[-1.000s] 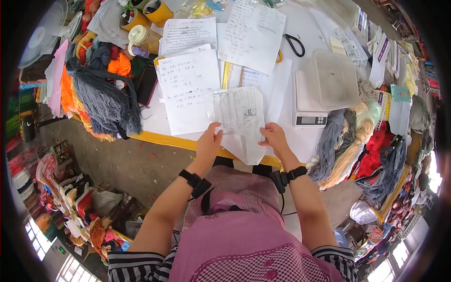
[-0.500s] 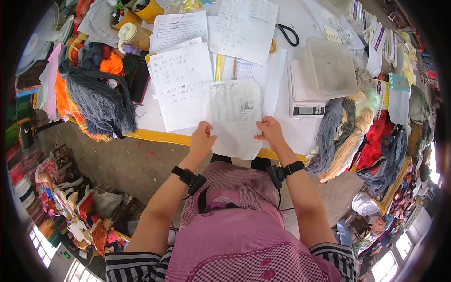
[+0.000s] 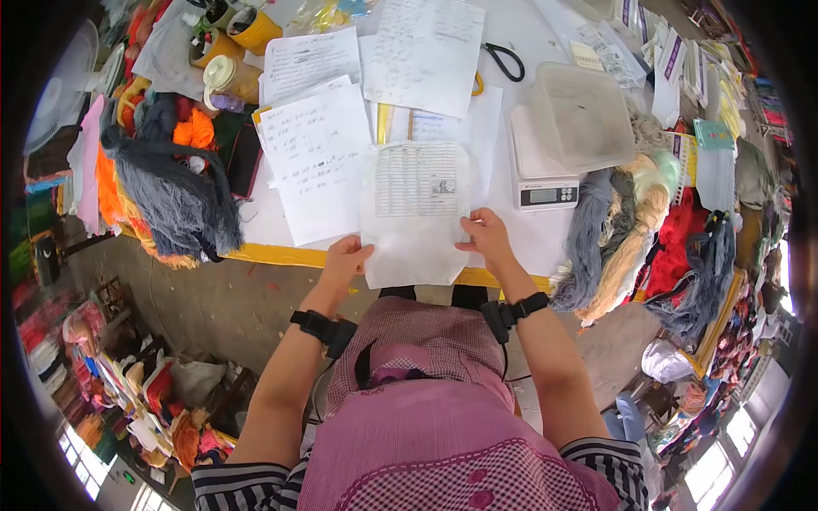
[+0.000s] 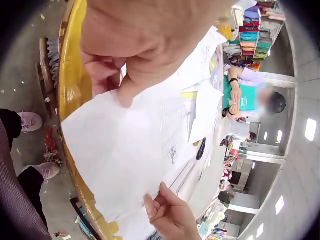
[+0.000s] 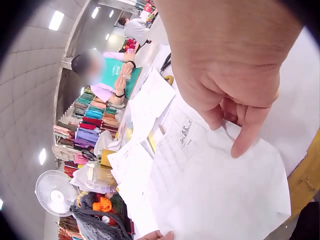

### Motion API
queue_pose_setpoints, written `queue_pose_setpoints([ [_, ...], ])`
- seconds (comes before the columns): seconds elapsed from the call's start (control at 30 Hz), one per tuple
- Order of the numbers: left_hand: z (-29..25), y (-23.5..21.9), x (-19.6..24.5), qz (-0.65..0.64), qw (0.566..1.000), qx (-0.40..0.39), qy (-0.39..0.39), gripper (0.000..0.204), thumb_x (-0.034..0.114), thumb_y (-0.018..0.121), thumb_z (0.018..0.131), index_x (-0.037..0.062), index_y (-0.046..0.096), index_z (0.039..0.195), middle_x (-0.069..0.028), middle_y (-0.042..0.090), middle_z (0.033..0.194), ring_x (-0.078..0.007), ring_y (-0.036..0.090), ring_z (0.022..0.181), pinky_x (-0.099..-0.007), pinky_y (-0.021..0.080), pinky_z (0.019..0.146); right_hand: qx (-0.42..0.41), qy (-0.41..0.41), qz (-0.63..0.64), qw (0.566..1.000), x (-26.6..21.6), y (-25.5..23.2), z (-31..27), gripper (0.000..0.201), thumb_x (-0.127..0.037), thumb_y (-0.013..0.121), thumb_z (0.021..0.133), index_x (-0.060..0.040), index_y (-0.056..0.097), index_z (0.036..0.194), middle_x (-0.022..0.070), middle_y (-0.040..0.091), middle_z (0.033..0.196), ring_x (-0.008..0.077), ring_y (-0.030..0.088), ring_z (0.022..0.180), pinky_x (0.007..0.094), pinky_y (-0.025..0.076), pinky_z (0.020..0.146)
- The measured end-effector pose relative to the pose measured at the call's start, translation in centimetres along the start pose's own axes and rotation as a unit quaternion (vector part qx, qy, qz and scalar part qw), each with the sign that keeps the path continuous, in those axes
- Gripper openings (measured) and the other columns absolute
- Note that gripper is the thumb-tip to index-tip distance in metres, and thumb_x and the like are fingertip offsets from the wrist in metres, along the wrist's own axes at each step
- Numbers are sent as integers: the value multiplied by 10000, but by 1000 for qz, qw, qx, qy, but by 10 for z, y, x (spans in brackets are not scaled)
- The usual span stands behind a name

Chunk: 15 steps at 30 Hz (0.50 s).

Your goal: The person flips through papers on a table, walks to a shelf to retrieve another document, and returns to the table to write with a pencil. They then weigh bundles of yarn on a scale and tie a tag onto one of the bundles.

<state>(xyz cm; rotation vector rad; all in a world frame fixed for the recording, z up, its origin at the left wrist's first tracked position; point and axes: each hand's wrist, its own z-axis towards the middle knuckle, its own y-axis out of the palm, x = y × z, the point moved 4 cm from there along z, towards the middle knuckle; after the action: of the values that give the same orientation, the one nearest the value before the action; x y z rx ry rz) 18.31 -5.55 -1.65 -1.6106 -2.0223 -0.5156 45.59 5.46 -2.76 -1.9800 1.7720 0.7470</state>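
Note:
A thin white sheet (image 3: pixel 413 243) lies at the front edge of the table, its lower end reaching past the yellow edging. A printed table and a small picture fill its upper part. My left hand (image 3: pixel 343 260) pinches its left side between thumb and fingers. On the opposite side, my right hand (image 3: pixel 487 234) pinches the other edge. The left wrist view shows the left thumb on top of the sheet, and the right wrist view has the right thumb (image 5: pixel 245 140) on it likewise. Handwritten papers (image 3: pixel 319 162) lie just beyond, partly overlapped by the sheet.
A white scale (image 3: pixel 545 192) with a clear plastic tub (image 3: pixel 584 115) stands to the right, beside yarn hanks (image 3: pixel 630 243). Grey yarn (image 3: pixel 175 183) heaps at the left. Black-handled scissors (image 3: pixel 504 61) lie farther back. Across the table sits another person (image 4: pixel 245 95).
The sheet, creased with its lower end narrowed to a point, is now spread flatter and wider. My left hand has moved left and slightly toward the body; the right stays near its side.

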Motion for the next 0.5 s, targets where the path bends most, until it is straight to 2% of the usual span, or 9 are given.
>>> queue_pose_setpoints([
  [0.03,-2,5,5,-72,997,-2,-35,102,93,646,859,18,594,904,29,512,735,-65,494,657,-238,529,625,4,-3,2,1000,1,0,0,189,-100,634,842,22,531,943,65,493,857,146,541,753,323,598,600],
  [0.13,1,17,20,-105,994,13,-16,100,116,637,876,29,588,874,36,491,724,-56,492,648,-246,568,670,21,-10,8,1000,-3,-6,-2,225,-109,632,851,26,524,995,87,547,900,159,565,781,324,601,606],
  [0.23,3,33,45,-62,998,21,17,99,116,625,887,27,584,872,34,448,712,-64,487,635,-265,571,661,34,-69,-21,997,-15,-23,-3,247,-120,648,839,8,524,1010,107,582,936,167,580,776,305,569,617],
  [0.3,14,35,47,-54,996,40,61,106,118,628,884,22,588,868,32,452,712,-59,494,637,-255,570,648,211,-226,-186,932,-36,-53,-8,267,-119,682,800,-19,533,998,124,605,961,175,585,739,298,516,609],
  [0.33,19,32,48,-48,992,67,98,113,120,632,882,16,593,864,30,455,713,-54,501,640,-246,569,636,247,-219,-153,931,-41,-66,-9,330,-130,726,739,-29,533,986,138,596,960,206,584,775,319,476,667],
  [0.37,23,30,45,-47,991,67,103,113,120,632,882,16,593,864,30,455,713,-54,501,640,-246,569,636,247,-222,-151,931,-45,-79,-6,330,-130,726,739,-29,533,986,138,596,960,206,584,775,319,476,667],
  [0.43,29,25,36,-10,994,99,40,209,126,660,849,4,573,996,-28,543,840,-133,569,744,-314,556,705,381,-300,-270,832,-53,-111,-4,404,-144,757,697,-21,528,1007,140,585,966,257,567,861,360,465,753],
  [0.47,29,24,34,-9,994,97,44,209,126,660,849,4,573,996,-28,543,840,-133,569,744,-314,556,705,384,-303,-267,830,-53,-124,3,404,-144,757,697,-21,528,1007,140,585,966,257,567,861,360,465,753],
  [0.5,22,20,44,133,963,202,122,311,128,675,826,11,536,1078,-67,553,934,-192,576,824,-359,527,764,422,-329,-287,794,-59,-135,4,440,-149,766,682,-18,526,1028,140,575,970,285,547,902,383,446,794],
])
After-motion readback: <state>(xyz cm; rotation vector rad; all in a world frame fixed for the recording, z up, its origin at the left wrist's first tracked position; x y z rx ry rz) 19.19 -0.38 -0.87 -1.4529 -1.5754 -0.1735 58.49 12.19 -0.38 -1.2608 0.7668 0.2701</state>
